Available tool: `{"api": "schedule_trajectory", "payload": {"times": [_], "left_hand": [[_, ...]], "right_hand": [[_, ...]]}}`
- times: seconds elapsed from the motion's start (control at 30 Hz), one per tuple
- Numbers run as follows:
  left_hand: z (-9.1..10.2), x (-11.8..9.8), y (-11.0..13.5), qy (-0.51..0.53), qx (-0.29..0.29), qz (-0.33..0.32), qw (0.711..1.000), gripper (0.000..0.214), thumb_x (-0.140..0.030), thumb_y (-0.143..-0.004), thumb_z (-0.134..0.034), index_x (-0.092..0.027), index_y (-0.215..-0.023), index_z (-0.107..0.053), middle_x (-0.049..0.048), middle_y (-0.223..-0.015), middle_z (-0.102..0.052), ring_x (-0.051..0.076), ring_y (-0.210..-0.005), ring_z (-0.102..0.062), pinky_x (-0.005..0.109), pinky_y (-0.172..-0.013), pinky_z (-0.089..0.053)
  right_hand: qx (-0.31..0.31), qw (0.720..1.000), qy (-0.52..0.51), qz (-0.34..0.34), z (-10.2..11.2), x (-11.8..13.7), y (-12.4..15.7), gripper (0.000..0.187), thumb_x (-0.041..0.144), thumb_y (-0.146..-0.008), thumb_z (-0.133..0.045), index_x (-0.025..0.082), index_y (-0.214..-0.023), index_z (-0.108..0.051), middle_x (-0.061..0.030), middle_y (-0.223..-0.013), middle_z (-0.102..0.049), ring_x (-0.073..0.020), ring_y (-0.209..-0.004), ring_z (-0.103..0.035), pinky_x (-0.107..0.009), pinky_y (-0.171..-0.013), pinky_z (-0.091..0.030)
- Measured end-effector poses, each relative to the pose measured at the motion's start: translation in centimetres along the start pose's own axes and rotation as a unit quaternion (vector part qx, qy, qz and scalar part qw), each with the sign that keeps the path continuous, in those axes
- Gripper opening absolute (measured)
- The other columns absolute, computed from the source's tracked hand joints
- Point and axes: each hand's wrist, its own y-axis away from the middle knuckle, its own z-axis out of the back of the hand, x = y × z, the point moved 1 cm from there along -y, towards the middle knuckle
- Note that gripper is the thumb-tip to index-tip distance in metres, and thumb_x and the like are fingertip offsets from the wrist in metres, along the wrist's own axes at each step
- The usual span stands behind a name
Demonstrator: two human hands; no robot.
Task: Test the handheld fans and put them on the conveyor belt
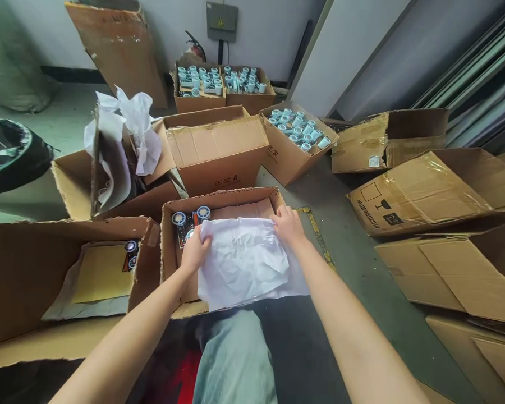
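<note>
A crumpled sheet of white paper point(244, 261) is stretched between my hands over an open cardboard box point(235, 199). My left hand point(196, 251) pinches its upper left corner. At the upper right corner, my right hand point(288, 225) grips the paper near the box's right rim. The sheet's lower edge hangs over the front of the box. Beside my left hand, inside the box, lie several dark items with round white-rimmed ends point(179, 219); their kind is unclear. The paper hides part of the box's cardboard-lined floor.
At left, a larger open box point(37, 264) holds a yellowish sheet point(101, 275) and similar round-ended items. Crumpled paper point(141, 129) sticks out of another box. Behind, boxes hold light-blue cylindrical parts point(298, 129). Empty-looking cartons point(429, 191) line the right; a bin point(12, 157) stands left.
</note>
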Motion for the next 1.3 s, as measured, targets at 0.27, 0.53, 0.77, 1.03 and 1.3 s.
{"api": "schedule_trajectory", "payload": {"times": [0.27,0.53,0.77,1.03,1.3], "left_hand": [[-6.0,1.8,0.9,-0.139,0.113,-0.227,0.957,0.054,-0.038,-0.078,-0.059,-0.031,-0.13,-0.043,0.0036,-0.149,-0.022,0.029,-0.138,-0.008,0.051,-0.113,-0.002],[-12.6,4.4,1.7,-0.206,0.265,-0.295,0.894,0.084,-0.04,-0.062,-0.077,-0.038,-0.134,-0.034,0.005,-0.15,-0.016,0.035,-0.137,-0.007,0.062,-0.107,-0.007],[-15.2,4.3,2.2,-0.222,0.293,-0.29,0.884,0.087,-0.034,-0.061,-0.078,-0.037,-0.135,-0.032,0.0075,-0.151,-0.01,0.036,-0.137,-0.003,0.064,-0.106,-0.001],[-13.9,2.2,-0.8,-0.223,0.251,-0.306,0.891,0.078,-0.04,-0.073,-0.066,-0.032,-0.139,-0.025,0.0113,-0.15,-0.012,0.03,-0.139,-0.004,0.059,-0.108,-0.002],[-16.1,3.4,-0.3,-0.24,0.291,-0.289,0.88,0.108,-0.044,-0.048,-0.083,-0.036,-0.139,-0.024,0.0061,-0.151,-0.003,0.039,-0.136,0.008,0.065,-0.104,0.007]], "right_hand": [[0.003,1.0,0.021,0.02,-7.3,3.1,3.8,0.039,0.017,-0.091,-0.041,0.027,-0.128,-0.049,-0.0103,-0.131,-0.039,-0.0266,-0.126,-0.027,-0.046,-0.104,-0.019],[0.19,0.974,0.047,-0.111,-14.3,0.0,9.0,0.102,0.024,-0.061,-0.081,0.015,-0.143,-0.021,-0.0251,-0.145,-0.009,-0.044,-0.129,-0.016,-0.053,-0.096,-0.029],[0.327,0.928,0.043,-0.175,-16.5,-2.2,7.3,0.105,0.033,-0.063,-0.08,0.011,-0.143,-0.017,-0.0241,-0.143,-0.021,-0.0342,-0.129,-0.027,-0.043,-0.101,-0.027],[0.193,0.973,0.067,-0.112,-11.5,0.4,4.1,0.034,0.02,-0.095,-0.033,0.01,-0.121,-0.052,-0.0213,-0.12,-0.05,-0.0319,-0.114,-0.043,-0.045,-0.092,-0.033],[0.156,0.987,0.048,0.003,-16.0,-1.3,4.5,0.076,0.047,-0.072,-0.07,0.025,-0.137,-0.038,-0.0122,-0.149,-0.012,-0.0354,-0.134,-0.004,-0.057,-0.104,-0.001]]}}
